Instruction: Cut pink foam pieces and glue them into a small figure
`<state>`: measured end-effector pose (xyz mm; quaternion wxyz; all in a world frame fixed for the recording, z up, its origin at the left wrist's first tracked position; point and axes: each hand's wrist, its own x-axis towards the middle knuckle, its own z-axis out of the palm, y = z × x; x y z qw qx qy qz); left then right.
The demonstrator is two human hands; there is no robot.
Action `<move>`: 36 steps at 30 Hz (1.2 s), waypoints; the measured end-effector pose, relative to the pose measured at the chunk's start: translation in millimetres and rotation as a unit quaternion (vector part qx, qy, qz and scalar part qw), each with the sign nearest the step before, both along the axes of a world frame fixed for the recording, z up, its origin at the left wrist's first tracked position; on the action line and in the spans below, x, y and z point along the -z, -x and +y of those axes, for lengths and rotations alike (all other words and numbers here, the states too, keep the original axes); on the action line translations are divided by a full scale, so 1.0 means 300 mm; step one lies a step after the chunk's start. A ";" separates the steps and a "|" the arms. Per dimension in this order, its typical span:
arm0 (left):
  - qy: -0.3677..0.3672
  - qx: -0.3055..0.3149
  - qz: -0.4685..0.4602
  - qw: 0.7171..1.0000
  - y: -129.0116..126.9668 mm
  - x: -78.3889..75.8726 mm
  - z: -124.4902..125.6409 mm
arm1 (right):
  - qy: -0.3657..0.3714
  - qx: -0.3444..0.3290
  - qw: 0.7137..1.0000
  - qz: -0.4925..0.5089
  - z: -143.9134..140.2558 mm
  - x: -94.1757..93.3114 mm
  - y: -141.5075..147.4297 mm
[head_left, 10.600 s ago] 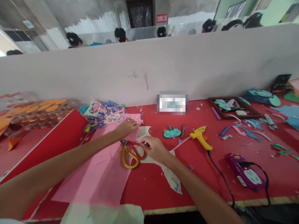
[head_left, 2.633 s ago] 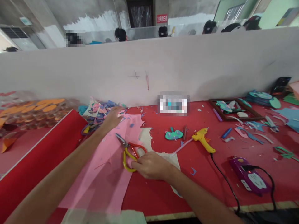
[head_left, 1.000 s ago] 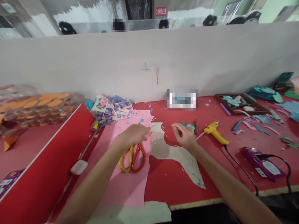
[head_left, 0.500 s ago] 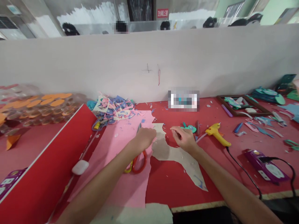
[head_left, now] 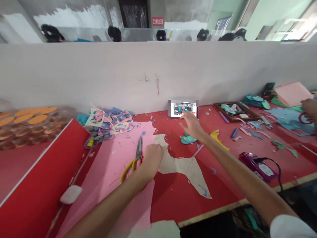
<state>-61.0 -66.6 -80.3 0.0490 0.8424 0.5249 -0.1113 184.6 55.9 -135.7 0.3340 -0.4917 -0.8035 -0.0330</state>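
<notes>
My right hand point(head_left: 192, 126) reaches to the lit phone point(head_left: 177, 109) that leans against the white partition. Its fingers are apart, with a fingertip in front of the screen; whether it touches cannot be seen. My left hand point(head_left: 154, 158) is closed in a fist over the edge of the pink sheet point(head_left: 116, 155) and the beige sheet point(head_left: 179, 165). What its fingers hold, if anything, is hidden. Scissors point(head_left: 139, 151) with yellow and red handles lie just left of it, partly under the wrist. A teal cut piece point(head_left: 188, 140) lies below my right hand.
Coloured scraps point(head_left: 114, 120) are heaped at the back left, beside a red divider point(head_left: 47, 175). A yellow glue gun point(head_left: 219, 139), a purple power box point(head_left: 259, 165) with a cable and a brown frame point(head_left: 235, 114) sit right. Another person's hand point(head_left: 309, 108) is at the far right.
My right hand has moved forward to the phone and its fingers have spread. My left hand stays closed near the scissors. The view has shifted to the right.
</notes>
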 end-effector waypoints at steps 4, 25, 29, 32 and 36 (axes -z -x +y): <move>-0.006 -0.009 0.041 0.999 -0.027 0.012 -0.017 | 0.056 0.079 0.993 -0.064 0.220 -0.008 -0.124; -0.169 -0.005 0.201 0.965 -0.043 0.036 -0.156 | 0.014 0.106 0.991 -0.085 0.350 0.043 -0.168; -0.174 -0.020 0.152 0.973 -0.050 0.089 -0.145 | 0.020 0.101 0.988 -0.111 0.323 0.051 -0.210; -0.162 -0.004 0.209 0.964 -0.059 0.093 -0.137 | 0.015 0.073 0.985 -0.153 0.307 0.062 -0.224; -0.160 0.033 0.324 0.932 -0.067 0.068 -0.137 | 0.024 0.075 0.987 -0.142 0.303 0.059 -0.216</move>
